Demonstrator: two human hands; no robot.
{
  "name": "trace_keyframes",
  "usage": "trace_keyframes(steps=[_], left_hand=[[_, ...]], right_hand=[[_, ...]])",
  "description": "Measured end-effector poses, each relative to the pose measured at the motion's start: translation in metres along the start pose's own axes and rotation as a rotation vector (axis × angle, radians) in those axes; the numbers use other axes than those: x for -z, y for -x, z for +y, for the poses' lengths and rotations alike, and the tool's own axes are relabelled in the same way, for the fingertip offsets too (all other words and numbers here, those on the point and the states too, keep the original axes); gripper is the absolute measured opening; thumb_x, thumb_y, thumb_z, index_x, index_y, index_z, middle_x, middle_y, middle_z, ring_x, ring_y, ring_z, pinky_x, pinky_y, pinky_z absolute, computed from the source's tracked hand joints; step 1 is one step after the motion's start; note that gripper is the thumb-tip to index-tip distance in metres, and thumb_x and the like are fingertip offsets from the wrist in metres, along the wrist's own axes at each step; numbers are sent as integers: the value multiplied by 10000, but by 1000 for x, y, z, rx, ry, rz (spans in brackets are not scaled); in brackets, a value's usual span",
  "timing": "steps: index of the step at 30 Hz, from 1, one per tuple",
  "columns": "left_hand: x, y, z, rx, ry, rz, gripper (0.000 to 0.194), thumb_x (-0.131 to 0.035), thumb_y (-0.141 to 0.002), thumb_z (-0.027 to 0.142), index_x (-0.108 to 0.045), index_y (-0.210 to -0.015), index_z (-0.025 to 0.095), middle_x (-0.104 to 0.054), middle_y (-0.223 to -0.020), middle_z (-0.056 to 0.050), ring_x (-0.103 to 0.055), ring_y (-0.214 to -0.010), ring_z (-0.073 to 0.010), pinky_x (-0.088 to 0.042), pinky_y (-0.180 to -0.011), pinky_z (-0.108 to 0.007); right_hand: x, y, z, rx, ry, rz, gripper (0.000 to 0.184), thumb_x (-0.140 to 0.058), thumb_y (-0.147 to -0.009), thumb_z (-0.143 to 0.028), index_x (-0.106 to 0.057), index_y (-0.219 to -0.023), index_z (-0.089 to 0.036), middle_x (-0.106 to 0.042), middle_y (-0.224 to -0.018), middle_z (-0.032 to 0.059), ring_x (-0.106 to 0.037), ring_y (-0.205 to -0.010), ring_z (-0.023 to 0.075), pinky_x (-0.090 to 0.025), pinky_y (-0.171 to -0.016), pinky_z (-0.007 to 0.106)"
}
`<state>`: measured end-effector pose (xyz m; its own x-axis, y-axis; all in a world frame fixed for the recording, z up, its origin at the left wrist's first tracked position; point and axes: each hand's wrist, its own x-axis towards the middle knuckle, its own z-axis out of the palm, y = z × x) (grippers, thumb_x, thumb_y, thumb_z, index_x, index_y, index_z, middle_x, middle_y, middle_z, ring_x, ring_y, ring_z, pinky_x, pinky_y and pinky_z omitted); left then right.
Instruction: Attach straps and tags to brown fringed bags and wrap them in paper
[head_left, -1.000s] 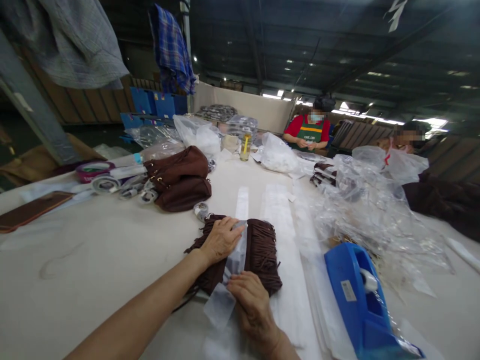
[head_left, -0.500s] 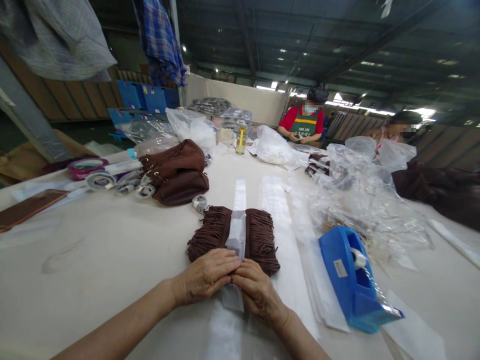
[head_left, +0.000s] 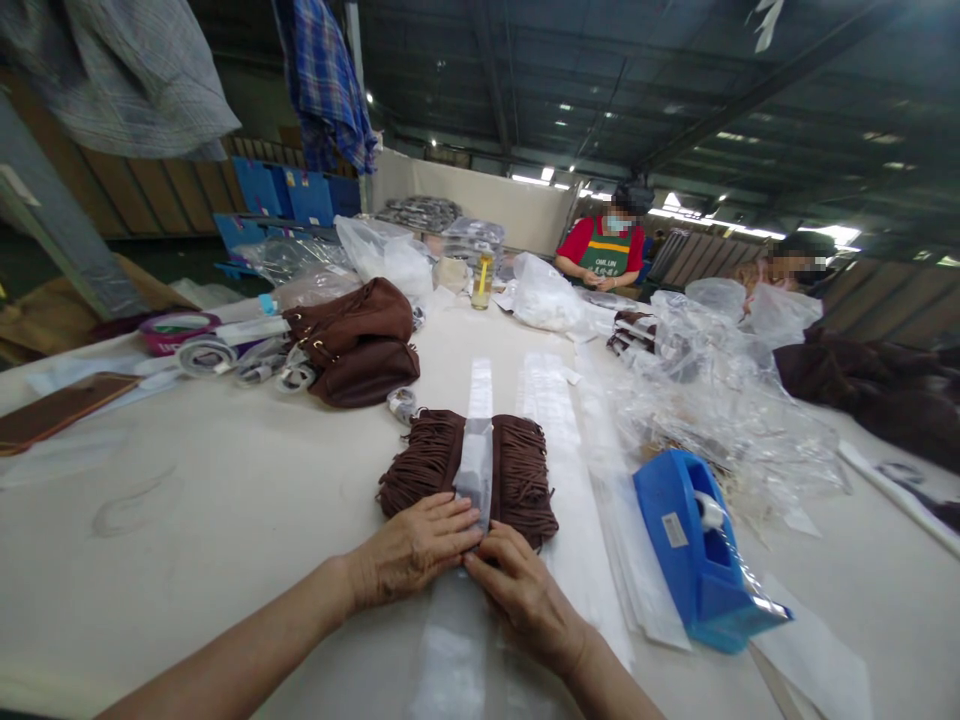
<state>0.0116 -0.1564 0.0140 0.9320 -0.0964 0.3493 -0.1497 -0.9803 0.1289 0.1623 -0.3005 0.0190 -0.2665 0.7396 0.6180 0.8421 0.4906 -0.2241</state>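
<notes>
A dark brown fringed piece (head_left: 517, 480), perhaps a bag, lies on the table in front of me, its fringes spread to both sides. Across its middle runs a translucent whitish strip (head_left: 474, 462). My left hand (head_left: 416, 545) lies flat with fingers stretched over the strip's near part and the edge of the left fringe. At the near edge, my right hand (head_left: 525, 590) pinches the strip between thumb and fingers, close beside the left fingertips. What lies under the fingers is hidden.
Right of the fringed piece are more pale strips (head_left: 551, 400) and a blue tape dispenser (head_left: 686, 545). Crumpled clear bags (head_left: 720, 380) heap behind it. At left lie a brown bag (head_left: 356, 345), tape rolls (head_left: 180, 332) and a phone (head_left: 64, 410). A co-worker (head_left: 604, 250) stands across the table.
The strip's loose near end, which stuck out below my hands, no longer shows there. My right fingers have drawn into a pinch and shifted slightly; my left hand stays nearly in place.
</notes>
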Motion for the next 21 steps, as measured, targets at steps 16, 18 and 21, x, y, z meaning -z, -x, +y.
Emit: trace_keyframes(steps=[16, 18, 21], left_hand=[[-19, 5, 0, -133, -274, 73, 300, -378, -921, 211, -511, -1166, 101, -570, -1209, -145, -496, -1161, -251, -431, -963, -410], [-27, 7, -1, -135, -274, 147, 301, -359, -928, 219, -520, -1148, 89, -585, -1183, -152, -510, -1143, -260, -437, -948, -420], [-40, 8, -1, -114, -267, 249, 310, -345, -932, 234, -529, -1129, 81, -596, -1161, -153, -498, -1150, -269, -427, -951, -434]], right_hand=[[5, 37, -35, -311, 98, 107, 361, -406, -771, -20, -543, -1075, -158, -588, -959, 116, -563, -910, 210, -525, -746, 351], [1, 48, -46, -325, 66, 67, 325, -430, -759, -34, -552, -1031, -165, -595, -892, 96, -573, -805, 192, -521, -661, 316], [-10, 58, -58, -417, -39, 37, 297, -451, -759, -45, -545, -1010, -173, -583, -865, 76, -572, -757, 160, -509, -628, 258]])
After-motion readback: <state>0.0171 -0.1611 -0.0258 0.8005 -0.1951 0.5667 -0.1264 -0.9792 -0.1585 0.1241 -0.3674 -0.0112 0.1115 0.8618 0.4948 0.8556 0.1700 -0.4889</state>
